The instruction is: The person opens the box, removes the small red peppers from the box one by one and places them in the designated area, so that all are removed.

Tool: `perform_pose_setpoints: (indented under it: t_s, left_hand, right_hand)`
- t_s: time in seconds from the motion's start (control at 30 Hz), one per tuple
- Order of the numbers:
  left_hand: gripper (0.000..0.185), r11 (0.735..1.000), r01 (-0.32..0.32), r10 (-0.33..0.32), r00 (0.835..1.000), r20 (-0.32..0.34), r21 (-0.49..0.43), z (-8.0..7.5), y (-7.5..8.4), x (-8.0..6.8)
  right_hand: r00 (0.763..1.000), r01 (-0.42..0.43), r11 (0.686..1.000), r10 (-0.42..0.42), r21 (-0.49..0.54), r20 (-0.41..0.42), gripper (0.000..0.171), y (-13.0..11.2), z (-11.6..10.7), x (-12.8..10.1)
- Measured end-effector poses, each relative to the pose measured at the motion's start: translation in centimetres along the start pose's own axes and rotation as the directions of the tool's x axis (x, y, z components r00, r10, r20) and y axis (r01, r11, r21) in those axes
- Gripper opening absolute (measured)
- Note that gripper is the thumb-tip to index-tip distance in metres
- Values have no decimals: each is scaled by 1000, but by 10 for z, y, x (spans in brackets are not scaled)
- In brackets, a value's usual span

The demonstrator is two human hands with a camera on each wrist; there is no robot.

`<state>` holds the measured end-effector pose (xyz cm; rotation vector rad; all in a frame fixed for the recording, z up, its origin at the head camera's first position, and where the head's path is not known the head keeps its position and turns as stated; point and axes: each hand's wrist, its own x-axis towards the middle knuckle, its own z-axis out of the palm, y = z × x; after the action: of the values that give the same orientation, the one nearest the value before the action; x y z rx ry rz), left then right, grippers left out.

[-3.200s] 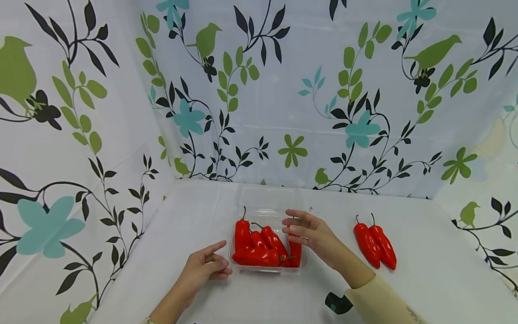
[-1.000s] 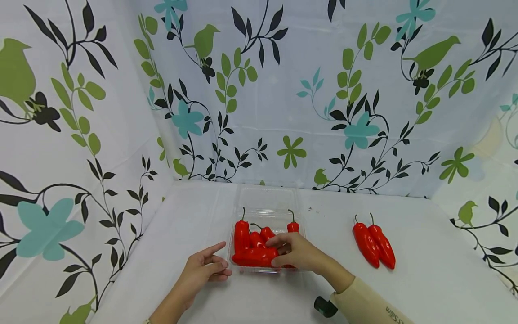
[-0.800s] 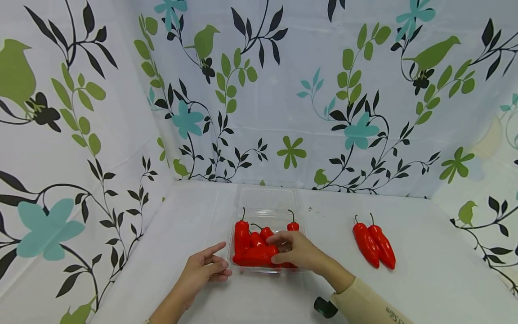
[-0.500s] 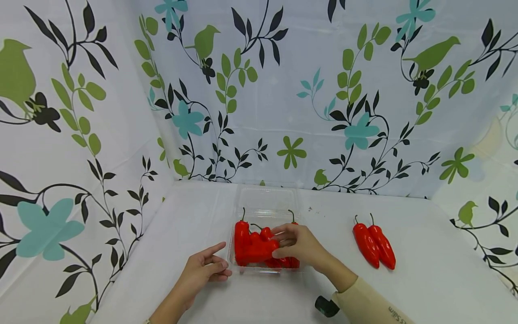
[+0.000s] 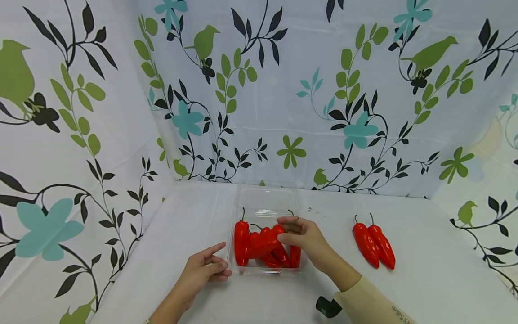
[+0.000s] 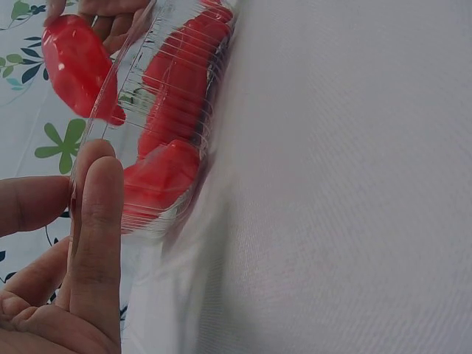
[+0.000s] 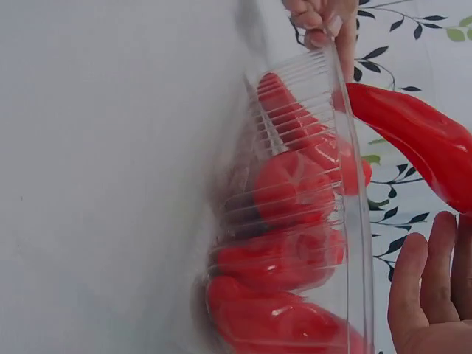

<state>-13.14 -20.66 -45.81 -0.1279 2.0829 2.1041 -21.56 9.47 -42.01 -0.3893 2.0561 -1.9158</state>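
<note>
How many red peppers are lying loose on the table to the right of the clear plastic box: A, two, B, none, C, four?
A: two red peppers lie side by side on the white table, apart from the clear plastic box, where the right hand holds another pepper.

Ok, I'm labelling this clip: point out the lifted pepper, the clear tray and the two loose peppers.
lifted pepper (image 5: 265, 240), head view, mid-body.
clear tray (image 5: 267, 270), head view, near rim.
two loose peppers (image 5: 374, 245), head view, where they touch.

White tabletop (image 5: 404, 292), walls draped in bird-and-leaf print cloth (image 5: 283, 90)
</note>
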Motion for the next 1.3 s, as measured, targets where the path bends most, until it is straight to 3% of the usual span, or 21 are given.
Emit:
perform_pose_setpoints:
  t_s: [0.33, 0.67, 0.93, 1.3]
  left_hand:
    - [60, 1000, -7, 7, 1000, 4, -5, 0, -1, 0]
    - [61, 1000, -14, 14, 1000, 11, -7, 0, -2, 0]
    - [60, 1000, -10, 10, 1000, 1, -4, 1, -1, 0]
    - [61, 1000, -17, 17, 1000, 10, -13, 0, -1, -1]
  right_hand:
    - [999, -43, 962, 45, 268, -2, 55, -7, -2, -4]
    - [999, -11, 902, 29, 431, -35, 46, -12, -10, -7]
    - [997, -12, 870, 46, 494, -58, 49, -15, -22, -12]
    - [993, 0, 880, 58, 474, -107, 45, -13, -38, -20]
